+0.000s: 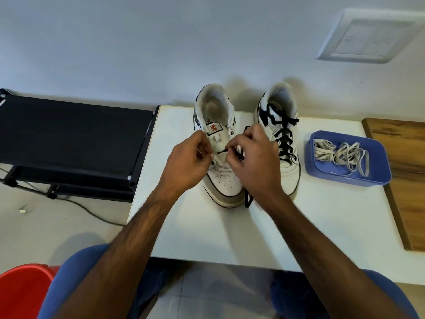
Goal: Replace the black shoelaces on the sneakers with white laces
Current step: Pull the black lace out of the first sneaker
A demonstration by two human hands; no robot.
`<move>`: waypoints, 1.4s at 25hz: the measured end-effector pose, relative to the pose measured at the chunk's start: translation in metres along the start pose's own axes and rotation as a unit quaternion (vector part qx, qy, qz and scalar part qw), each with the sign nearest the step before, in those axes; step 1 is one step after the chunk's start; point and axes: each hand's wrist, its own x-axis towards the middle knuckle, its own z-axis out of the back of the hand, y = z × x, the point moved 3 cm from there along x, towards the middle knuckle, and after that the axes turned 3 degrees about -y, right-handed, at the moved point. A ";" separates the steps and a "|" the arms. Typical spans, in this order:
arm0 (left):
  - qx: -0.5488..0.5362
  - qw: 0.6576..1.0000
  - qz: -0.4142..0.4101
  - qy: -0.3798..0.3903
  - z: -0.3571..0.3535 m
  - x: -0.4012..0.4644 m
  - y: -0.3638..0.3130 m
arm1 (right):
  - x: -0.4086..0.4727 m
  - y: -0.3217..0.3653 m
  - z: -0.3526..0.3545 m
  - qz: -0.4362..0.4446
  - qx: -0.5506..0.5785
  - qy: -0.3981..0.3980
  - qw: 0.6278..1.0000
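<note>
The sneakers sit side by side at the far middle of the white table (pixel 207 231), heels toward the wall. Head view: the left sneaker (pixel 226 180) has almost no black lace (pixel 248 199) in it now. Only a short bit crosses its tongue, and the loose rest hangs down between the two shoes. The right sneaker (pixel 287 162), at 3 o'clock from it, is laced in black all the way up. The white laces (pixel 340 155) lie in a pile in the blue tray (pixel 358 180), further at 3 o'clock, and no one is touching them. So I think the job is in its early part: one shoe nearly stripped, one to go, no white in yet.

The left hand (pixel 186 164) has curled fingers that pinch the shoe's edge by the tongue. The right hand (pixel 250 162) has curled fingers that pinch the black lace near its tip
</note>
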 end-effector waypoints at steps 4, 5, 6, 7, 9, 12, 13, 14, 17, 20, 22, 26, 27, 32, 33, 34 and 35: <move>0.085 0.994 -0.061 -0.035 -0.002 0.000 0.003 | 0.019 -0.021 0.024 -0.155 0.396 0.027 0.904; 0.114 0.989 -0.075 -0.049 -0.001 0.000 0.005 | 0.021 -0.024 0.029 -0.170 0.454 0.037 0.874; 0.130 0.986 -0.089 -0.058 0.000 0.001 0.006 | 0.021 -0.026 0.033 -0.176 0.493 0.049 0.850; 0.128 0.984 -0.105 -0.061 0.000 0.002 0.007 | 0.021 -0.025 0.035 -0.180 0.513 0.062 0.837; 0.072 0.988 -0.134 -0.037 -0.002 0.002 0.005 | 0.016 -0.015 0.034 -0.174 0.530 0.094 0.825; 0.014 0.984 -0.175 0.018 -0.013 -0.003 -0.006 | 0.010 0.018 0.032 -0.147 0.604 0.136 0.771; 0.022 0.982 -0.187 0.030 -0.017 -0.003 -0.007 | 0.009 0.028 0.035 -0.133 0.641 0.141 0.742; 0.028 0.979 -0.196 0.038 -0.020 -0.004 -0.007 | 0.010 0.036 0.040 -0.117 0.679 0.142 0.711; -0.006 0.976 -0.216 0.040 -0.017 -0.008 -0.012 | 0.016 0.046 0.060 -0.082 0.748 0.116 0.648; -0.216 0.961 -0.138 0.102 -0.009 -0.012 -0.022 | 0.019 0.032 0.066 -0.110 0.709 0.041 0.696; -0.342 0.934 -0.081 0.057 0.004 -0.010 -0.023 | 0.018 0.015 0.058 -0.167 0.639 -0.003 0.751; -0.315 0.928 -0.018 -0.196 0.033 -0.003 -0.008 | 0.011 -0.017 0.037 -0.260 0.443 0.034 0.857; -0.287 0.922 -0.009 -0.260 0.040 -0.003 -0.005 | 0.010 -0.021 0.033 -0.263 0.400 0.055 0.876; -0.206 0.887 -0.005 -0.413 0.063 -0.005 -0.001 | 0.003 -0.021 0.024 -0.162 0.185 0.163 0.955; -0.202 0.873 -0.008 -0.444 0.068 -0.005 0.001 | 0.001 -0.020 0.022 -0.137 0.153 0.179 0.962; -0.200 0.854 -0.008 -0.480 0.075 -0.005 0.005 | 0.000 -0.019 0.021 -0.113 0.126 0.190 0.967; -0.200 0.834 0.000 -0.515 0.084 -0.005 0.015 | -0.001 -0.018 0.020 -0.094 0.107 0.194 0.971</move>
